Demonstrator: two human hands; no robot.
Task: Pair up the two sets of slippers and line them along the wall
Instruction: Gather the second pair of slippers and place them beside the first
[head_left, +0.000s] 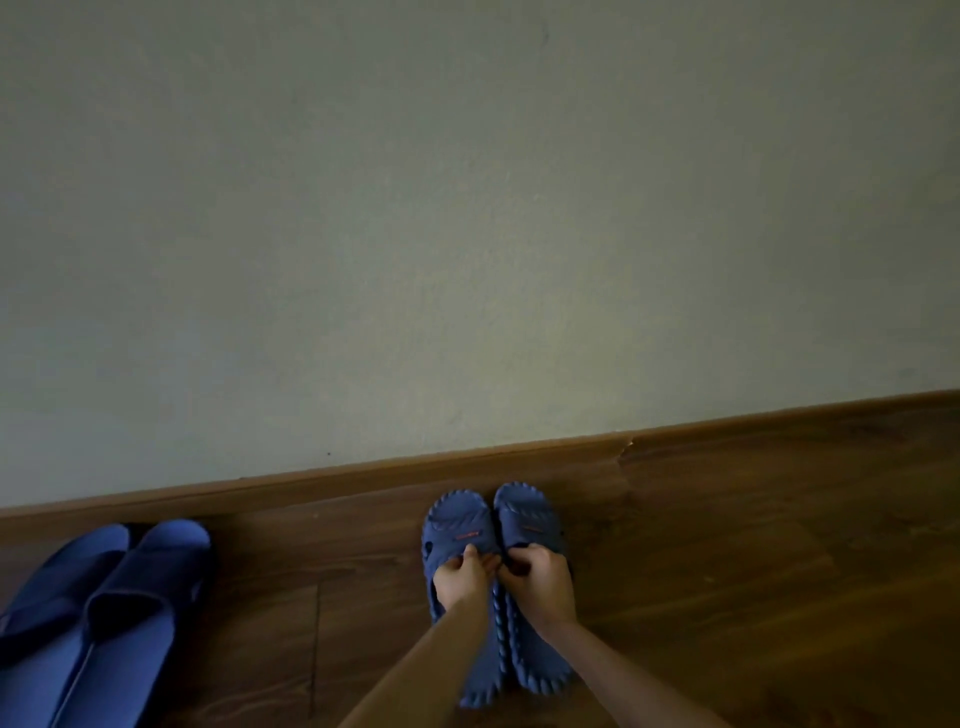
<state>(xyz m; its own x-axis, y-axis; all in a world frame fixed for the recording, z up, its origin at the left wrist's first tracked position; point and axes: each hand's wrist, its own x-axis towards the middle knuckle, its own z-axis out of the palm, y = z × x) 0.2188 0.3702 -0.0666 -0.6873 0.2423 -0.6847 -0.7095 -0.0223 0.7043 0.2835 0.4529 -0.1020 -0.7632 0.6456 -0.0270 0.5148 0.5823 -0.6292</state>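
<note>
A: Blue ridged slippers (493, 566), 2 side by side on the wood floor (727, 571), toes near the skirting (363, 475).
B: Grips?
A: Left hand (462, 577) pinches the left strap, right hand (540, 577) is closed on the right strap.
B: Tip?
A: Push both evenly, toes level, sides touching. Smooth blue pair (104, 597) sits far left, already by the wall (467, 208).

A plain, pale grey-green wall (467, 208) fills the far, upper part of the view. A brown wooden skirting board (727, 423) runs along its base, rising rightward. Dark wood-grain floor (753, 545) lies near, dimly lit.
</note>
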